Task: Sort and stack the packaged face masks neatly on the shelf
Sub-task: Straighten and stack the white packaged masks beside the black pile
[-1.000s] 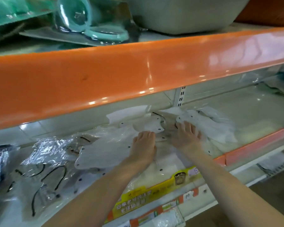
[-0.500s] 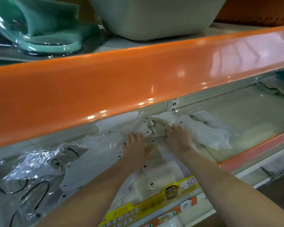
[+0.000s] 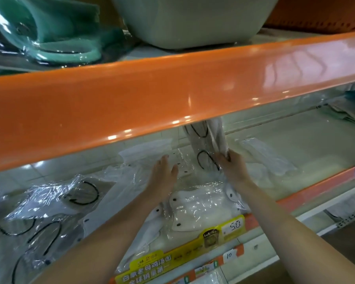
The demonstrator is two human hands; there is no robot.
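Clear-wrapped face masks lie loose on the pale shelf. My right hand grips a grey mask packet with black ear loops and holds it upright; its top is hidden behind the orange shelf edge. My left hand rests with straight fingers on a white mask packet just left of it. More white mask packets lie in front of my hands. Packets with black loops are spread at the left. Another white packet lies right of my right hand.
A broad orange shelf edge overhangs the working shelf and limits headroom. Above it stand teal items and a pale tub. A yellow price label lines the front rail. More packets sit at the far right.
My right hand has taken hold of a grey mask packet and lifted it upright from the pile. My left hand shifted slightly and stays flat on the white packets. The view moved closer.
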